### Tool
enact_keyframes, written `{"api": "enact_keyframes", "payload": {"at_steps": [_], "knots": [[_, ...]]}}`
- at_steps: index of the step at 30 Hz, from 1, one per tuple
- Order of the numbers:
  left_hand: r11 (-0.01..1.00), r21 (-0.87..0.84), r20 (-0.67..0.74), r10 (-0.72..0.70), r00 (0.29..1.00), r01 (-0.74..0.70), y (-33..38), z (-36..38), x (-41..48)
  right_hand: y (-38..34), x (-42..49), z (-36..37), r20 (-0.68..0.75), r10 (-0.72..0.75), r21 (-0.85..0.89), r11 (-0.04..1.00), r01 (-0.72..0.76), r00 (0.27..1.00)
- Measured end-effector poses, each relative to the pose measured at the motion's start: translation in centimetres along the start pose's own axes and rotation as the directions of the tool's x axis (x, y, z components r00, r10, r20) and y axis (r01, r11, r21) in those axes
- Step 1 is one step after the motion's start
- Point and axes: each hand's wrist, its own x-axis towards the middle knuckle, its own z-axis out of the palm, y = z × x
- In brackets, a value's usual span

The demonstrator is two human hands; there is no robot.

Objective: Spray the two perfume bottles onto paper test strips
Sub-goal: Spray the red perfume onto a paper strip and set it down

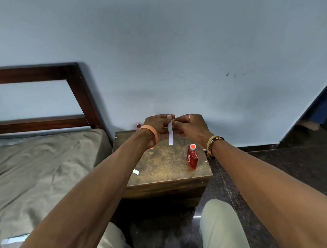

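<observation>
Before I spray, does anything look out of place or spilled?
Nothing looks spilled, and the red bottle stands upright. One small paper scrap overhangs the left edge of the table, and a stray strip lies on the bed.

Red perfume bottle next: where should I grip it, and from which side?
I'd grip the red perfume bottle round its flat body, below the neck, coming from the right with the right hand. It stands upright near the right edge of the table, and the spray top must stay free.
</observation>
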Motion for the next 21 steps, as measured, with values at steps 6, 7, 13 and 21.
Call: {"api": "enact_keyframes", "payload": {"at_steps": [6, 7, 13, 21], "knots": [[0.998, 0.02, -0.093, 0.068, 0.993, -0.067, 3.9, -1.4, -4.3, -5.7, -2.2, 0.7, 0.071, 0.019, 0.252, 0.967, -0.036, 0.997], [0.997, 0.024, -0.11, 0.077, 0.991, -0.075, 4.3, -1.6, -4.9, -6.4, -2.5, 0.8, 0.087, 0.021, 0.255, 0.966, -0.043, 0.996], [0.988, 0.022, -0.16, 0.154, 0.975, -0.153, 5.6, -3.4, -8.1, -9.3, -4.0, 2.2, 0.032, -0.065, 0.148, 0.987, 0.059, 0.997], [0.963, 0.005, -0.144, 0.269, 0.952, -0.271, 4.9, -5.0, -10.3, -10.9, -5.4, 2.9, 0.111, -0.052, 0.229, 0.973, 0.026, 0.992]]}}
